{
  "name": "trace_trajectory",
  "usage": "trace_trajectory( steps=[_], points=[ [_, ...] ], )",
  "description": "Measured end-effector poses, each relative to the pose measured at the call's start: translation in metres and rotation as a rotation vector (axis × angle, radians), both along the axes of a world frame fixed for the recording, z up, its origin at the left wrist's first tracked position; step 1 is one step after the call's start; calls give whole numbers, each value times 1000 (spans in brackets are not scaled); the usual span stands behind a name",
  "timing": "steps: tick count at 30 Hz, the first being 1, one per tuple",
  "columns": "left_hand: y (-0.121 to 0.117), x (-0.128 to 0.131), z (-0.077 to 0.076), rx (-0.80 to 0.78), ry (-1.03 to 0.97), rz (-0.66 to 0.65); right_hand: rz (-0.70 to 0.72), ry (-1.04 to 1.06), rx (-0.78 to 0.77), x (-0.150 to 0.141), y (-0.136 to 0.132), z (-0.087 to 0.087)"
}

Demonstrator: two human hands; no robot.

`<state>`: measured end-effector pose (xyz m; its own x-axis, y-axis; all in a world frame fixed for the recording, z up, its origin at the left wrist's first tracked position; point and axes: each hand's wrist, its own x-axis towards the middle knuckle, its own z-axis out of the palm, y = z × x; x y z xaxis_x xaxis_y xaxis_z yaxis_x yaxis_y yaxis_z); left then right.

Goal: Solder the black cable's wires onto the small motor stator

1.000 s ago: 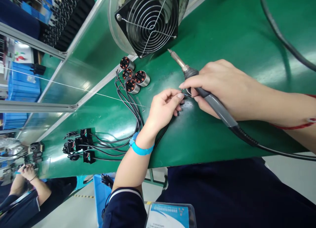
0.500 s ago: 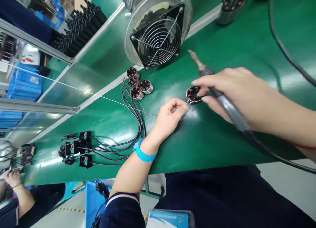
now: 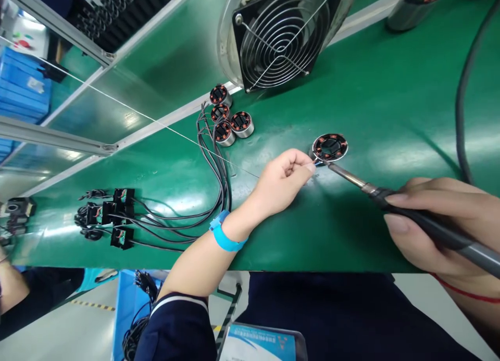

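A round motor stator [image 3: 330, 147] with copper windings lies flat on the green bench [image 3: 351, 220]. My left hand [image 3: 287, 181], with a blue wrist strap, is pinched on a thin solder wire [image 3: 156, 122] that runs off to the upper left; its fingertips hold the wire's end at the stator's near-left edge. My right hand [image 3: 437, 223] grips a soldering iron [image 3: 410, 215] like a pen. The iron's metal tip touches the stator's edge right beside my left fingertips.
A caged black fan [image 3: 283, 33] stands behind the stator. Several smaller stators [image 3: 230, 116] with black cables [image 3: 214, 168] lie to the left, ending in black connectors [image 3: 113, 218]. A thick black cord [image 3: 463, 116] hangs at the right. Another person's arm [image 3: 11, 285] shows at bottom left.
My right hand drew back to the right and turned the iron, so its tip now points left onto the stator's edge. My left hand stayed pinched at the stator.
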<state>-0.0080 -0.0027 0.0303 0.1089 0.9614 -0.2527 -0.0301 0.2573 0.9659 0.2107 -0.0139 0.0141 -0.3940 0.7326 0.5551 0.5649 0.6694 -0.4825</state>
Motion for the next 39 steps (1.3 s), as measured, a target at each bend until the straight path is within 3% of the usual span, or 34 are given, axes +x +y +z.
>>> trace_trajectory(
  steps=[2,4,9,14,20,24,30,39],
  points=[
    [0,0,1,1,3,1,143,-1,10,2,3,4],
    [0,1,1,2,1,1,185,-14,2,2,3,8],
    [-1,3,0,1,-9,9,136,37,30,-2,0,13],
    [-1,3,0,14,1,9,197,-32,-37,2,2,13],
    [-3,2,-2,40,29,-5,110,90,58,-6,0,15],
    [-4,1,-2,39,20,-21,87,68,-16,-7,-4,17],
    [-5,1,0,-2,-14,-18,167,17,-56,-2,-5,17],
    [-5,1,2,7,-12,-5,159,22,-16,-6,-5,14]
  ],
)
